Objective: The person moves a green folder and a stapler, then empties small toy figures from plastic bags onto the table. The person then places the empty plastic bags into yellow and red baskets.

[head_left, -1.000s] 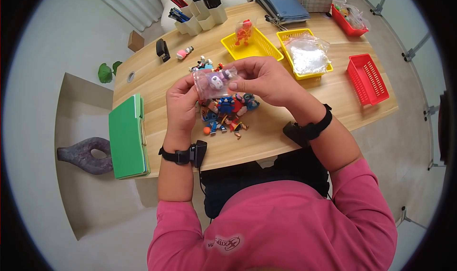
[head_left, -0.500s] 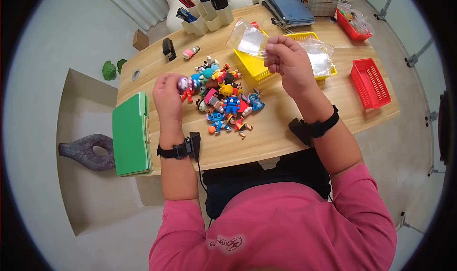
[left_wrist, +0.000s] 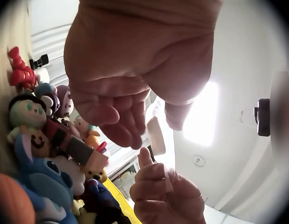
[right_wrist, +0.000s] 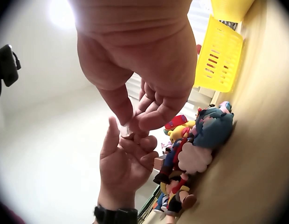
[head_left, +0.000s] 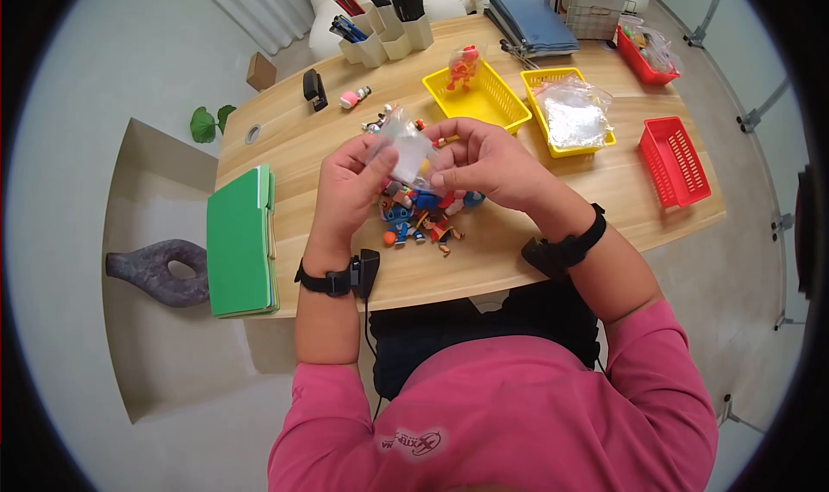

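Note:
Above the pile of toy figures, my left hand (head_left: 345,181) pinches one side of a clear plastic bag (head_left: 408,157) with a whitish sheen. My right hand (head_left: 492,164) pinches its other side, thumb and fingers at the edge. No toy shows inside the bag. Below lie several figures, among them a blue Stitch-like figure (left_wrist: 46,182) and a figure with a yellow hat (head_left: 440,228); bag and hands hide part of the pile. In the right wrist view, the fingertips of both hands come close together.
Behind the pile is a yellow basket (head_left: 509,116) holding a bagged red figure (head_left: 464,67). A second yellow basket (head_left: 587,149) bears clear bags (head_left: 576,112). A red basket (head_left: 667,133) stands at right, a green folder (head_left: 237,241) at left, a stapler (head_left: 315,90) and pen holders (head_left: 393,43) behind.
A second ago both hands held a bag with a purple-and-white figure. Then the left hand was at the figure left of the pile, the right holding a bag; now both hold a bag over the pile.

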`<state>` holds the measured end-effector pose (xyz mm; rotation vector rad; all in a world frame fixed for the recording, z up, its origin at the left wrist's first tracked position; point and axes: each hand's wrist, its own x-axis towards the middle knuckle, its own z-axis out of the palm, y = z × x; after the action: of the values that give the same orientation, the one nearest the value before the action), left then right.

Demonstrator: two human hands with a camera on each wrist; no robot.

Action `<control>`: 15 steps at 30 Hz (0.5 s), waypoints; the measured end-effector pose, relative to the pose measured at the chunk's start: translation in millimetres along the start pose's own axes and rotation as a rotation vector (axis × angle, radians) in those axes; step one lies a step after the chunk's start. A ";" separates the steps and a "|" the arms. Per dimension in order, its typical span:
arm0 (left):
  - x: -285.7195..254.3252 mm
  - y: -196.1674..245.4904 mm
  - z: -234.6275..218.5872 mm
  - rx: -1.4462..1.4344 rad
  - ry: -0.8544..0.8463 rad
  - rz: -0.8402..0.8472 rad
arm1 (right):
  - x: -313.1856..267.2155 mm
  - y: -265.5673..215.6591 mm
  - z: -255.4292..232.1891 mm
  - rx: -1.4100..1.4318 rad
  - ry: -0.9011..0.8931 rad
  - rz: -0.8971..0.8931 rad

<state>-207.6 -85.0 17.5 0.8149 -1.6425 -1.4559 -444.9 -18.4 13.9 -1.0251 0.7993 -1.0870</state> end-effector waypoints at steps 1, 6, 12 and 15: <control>0.0 -0.6 -1.1 0.001 0.003 -0.002 | 0.6 2.2 -1.8 0.001 -0.003 0.002; 3.3 -7.6 -3.5 -0.095 0.091 0.007 | -0.7 13.9 -5.6 -0.115 -0.126 -0.025; -2.7 2.6 9.7 -0.010 0.061 -0.020 | 2.3 8.1 -12.3 -0.290 0.091 0.020; -2.2 1.0 9.1 -0.006 0.089 0.008 | 0.8 1.6 -7.0 -0.295 0.206 0.003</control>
<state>-214.5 -78.6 17.9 0.8569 -1.5725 -1.3988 -450.5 -20.7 10.1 -1.1680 1.1530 -1.1050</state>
